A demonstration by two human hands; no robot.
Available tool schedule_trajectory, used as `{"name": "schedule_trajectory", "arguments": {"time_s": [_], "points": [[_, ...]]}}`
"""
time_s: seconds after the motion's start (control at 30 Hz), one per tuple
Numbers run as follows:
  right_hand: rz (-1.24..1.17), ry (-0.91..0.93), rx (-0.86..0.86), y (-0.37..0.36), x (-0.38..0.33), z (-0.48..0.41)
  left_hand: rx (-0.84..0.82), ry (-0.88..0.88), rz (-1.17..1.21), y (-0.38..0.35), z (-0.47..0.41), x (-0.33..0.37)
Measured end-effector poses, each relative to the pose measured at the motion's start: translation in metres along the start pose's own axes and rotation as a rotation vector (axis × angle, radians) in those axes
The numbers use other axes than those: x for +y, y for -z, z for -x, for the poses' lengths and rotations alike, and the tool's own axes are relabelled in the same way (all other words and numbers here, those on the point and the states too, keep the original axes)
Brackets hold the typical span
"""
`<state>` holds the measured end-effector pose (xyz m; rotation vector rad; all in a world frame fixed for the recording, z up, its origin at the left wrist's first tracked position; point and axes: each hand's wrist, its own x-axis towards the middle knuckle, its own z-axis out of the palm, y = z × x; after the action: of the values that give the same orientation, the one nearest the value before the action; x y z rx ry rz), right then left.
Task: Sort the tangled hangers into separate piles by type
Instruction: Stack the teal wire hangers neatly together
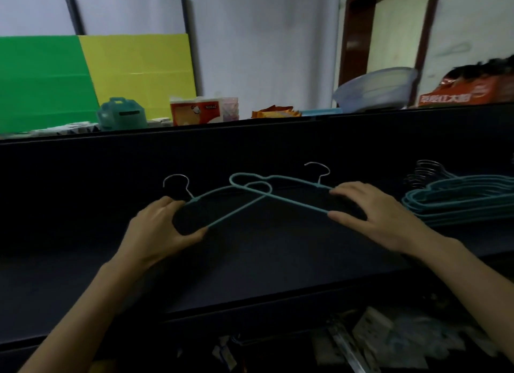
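Head view: left hand (167, 225) and right hand (370, 214) each clutch one of the crossed hangers (263, 196), left of the pile (456, 203), right hand nearer.

You seem to be in a storage corner of a home. A green board (41, 80) and a yellow board (139, 72) lean on the white wall (264, 38). Behind the dark shelf (250, 261) stand household things: a tissue box (194, 111), a plastic basin (375, 89) and an orange carton (459, 94). A stack of teal hangers (459, 200) lies on the shelf, and a brown door frame (345, 38) is at your right.
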<state>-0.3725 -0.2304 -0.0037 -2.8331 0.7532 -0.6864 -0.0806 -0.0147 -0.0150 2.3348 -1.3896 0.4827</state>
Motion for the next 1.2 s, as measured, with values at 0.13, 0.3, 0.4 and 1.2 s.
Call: {"name": "schedule_trajectory", "arguments": {"time_s": [0.13, 0.3, 0.4, 1.2], "points": [[0.025, -0.026, 0.084, 0.030, 0.034, 0.021, 0.023, -0.104, 0.022, 0.002, -0.021, 0.046], [0.069, -0.123, 0.108, 0.066, 0.089, 0.056, 0.003, -0.249, 0.081, -0.013, -0.042, 0.129], [0.073, -0.162, 0.119, 0.090, 0.130, 0.077, -0.013, -0.320, 0.110, -0.027, -0.053, 0.184], [0.118, 0.023, 0.050, 0.184, 0.382, 0.104, -0.205, -0.389, 0.034, -0.125, -0.118, 0.462]]}}
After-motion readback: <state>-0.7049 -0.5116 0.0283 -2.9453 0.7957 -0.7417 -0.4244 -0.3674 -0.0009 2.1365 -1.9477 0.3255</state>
